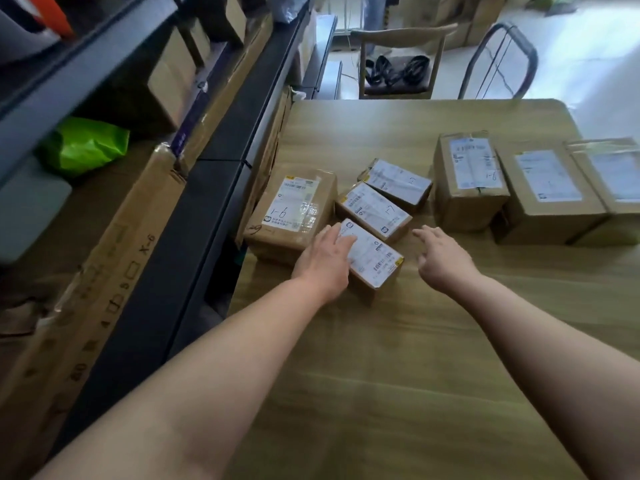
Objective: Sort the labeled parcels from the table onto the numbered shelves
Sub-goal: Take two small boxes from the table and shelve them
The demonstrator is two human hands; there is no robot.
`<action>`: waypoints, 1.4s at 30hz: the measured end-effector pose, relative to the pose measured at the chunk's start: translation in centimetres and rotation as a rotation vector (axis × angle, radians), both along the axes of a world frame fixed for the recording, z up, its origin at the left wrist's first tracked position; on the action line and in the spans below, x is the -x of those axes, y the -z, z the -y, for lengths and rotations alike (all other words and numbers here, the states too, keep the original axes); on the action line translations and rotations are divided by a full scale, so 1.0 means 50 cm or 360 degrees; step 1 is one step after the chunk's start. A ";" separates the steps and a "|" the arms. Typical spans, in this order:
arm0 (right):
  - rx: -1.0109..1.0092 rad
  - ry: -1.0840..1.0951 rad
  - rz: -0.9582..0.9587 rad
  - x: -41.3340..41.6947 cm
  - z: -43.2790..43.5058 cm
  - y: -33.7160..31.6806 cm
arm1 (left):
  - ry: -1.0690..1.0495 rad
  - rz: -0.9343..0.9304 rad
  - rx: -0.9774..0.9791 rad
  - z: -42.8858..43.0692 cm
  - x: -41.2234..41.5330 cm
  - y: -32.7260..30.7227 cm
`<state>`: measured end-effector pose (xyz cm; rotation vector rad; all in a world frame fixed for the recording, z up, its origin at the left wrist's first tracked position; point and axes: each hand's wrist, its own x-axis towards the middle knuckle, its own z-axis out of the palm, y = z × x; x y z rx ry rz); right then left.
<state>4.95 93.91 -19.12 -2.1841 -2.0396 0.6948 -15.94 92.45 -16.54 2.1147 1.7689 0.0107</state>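
Several brown cardboard parcels with white labels lie on the wooden table (398, 358). My left hand (325, 263) rests with straight fingers on the left end of the nearest small parcel (375, 261). My right hand (440, 258) hovers open just right of that parcel, touching nothing. Behind it lie two more small parcels, one marked 1-7 (375, 211) and another (398, 183). A larger parcel marked 1-6 (294, 209) sits at the table's left edge. Three bigger boxes stand at the right: one marked 1-6 (469, 178), a second (550, 195), a third (609, 174).
Dark metal shelving (214, 143) runs along the left, holding cardboard boxes, a long carton marked X-6 (104, 282) and a green bag (85, 145). A wooden chair (398, 60) and a metal chair frame (502, 60) stand beyond the table's far edge.
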 end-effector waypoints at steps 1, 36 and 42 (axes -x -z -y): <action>0.0019 -0.0049 0.0035 -0.008 -0.009 0.006 | 0.0026 -0.0017 0.0027 0.000 -0.007 0.007; 0.0065 -0.0475 0.0323 -0.147 0.176 0.051 | 0.0000 -0.0298 0.0191 0.057 -0.082 0.015; 0.0104 -0.0551 0.0312 -0.159 0.260 0.032 | 0.0103 -0.0224 0.0207 0.175 -0.117 0.012</action>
